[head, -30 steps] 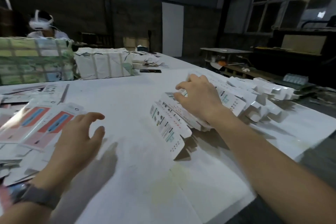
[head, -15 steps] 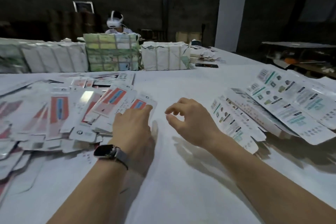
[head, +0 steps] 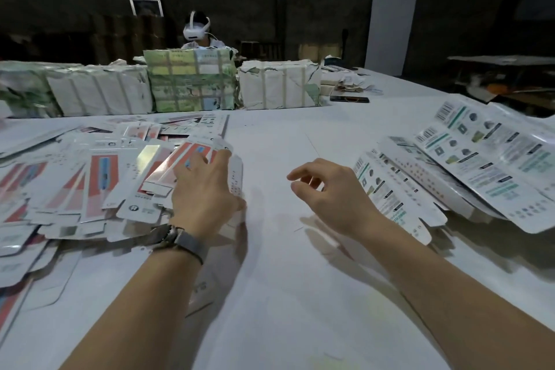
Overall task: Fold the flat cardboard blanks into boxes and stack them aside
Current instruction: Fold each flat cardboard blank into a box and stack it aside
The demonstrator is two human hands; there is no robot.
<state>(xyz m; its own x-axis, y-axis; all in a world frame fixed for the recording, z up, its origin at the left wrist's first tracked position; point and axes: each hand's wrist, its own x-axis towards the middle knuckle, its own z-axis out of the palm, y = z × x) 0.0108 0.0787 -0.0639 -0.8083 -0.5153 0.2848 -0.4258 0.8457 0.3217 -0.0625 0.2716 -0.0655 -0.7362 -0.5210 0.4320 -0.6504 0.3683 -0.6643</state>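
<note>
— What is around you?
— A dim hall and a wide white desk [head: 270,135]. Wrapped bundles [head: 192,84] line its far edge at twelve o'clock, and a person in a white headset [head: 196,30] sits behind them.
— Where are the flat blanks?
— A loose heap of red-printed blanks [head: 99,177] lies at nine o'clock; green-printed ones [head: 468,165] fan out at three o'clock.
— And your hands?
— Your left hand [head: 204,195] rests spread-fingered on the heap's top blank [head: 192,159]. Your right hand [head: 333,195] hovers over bare desk, fingers loosely curled, holding nothing.
</note>
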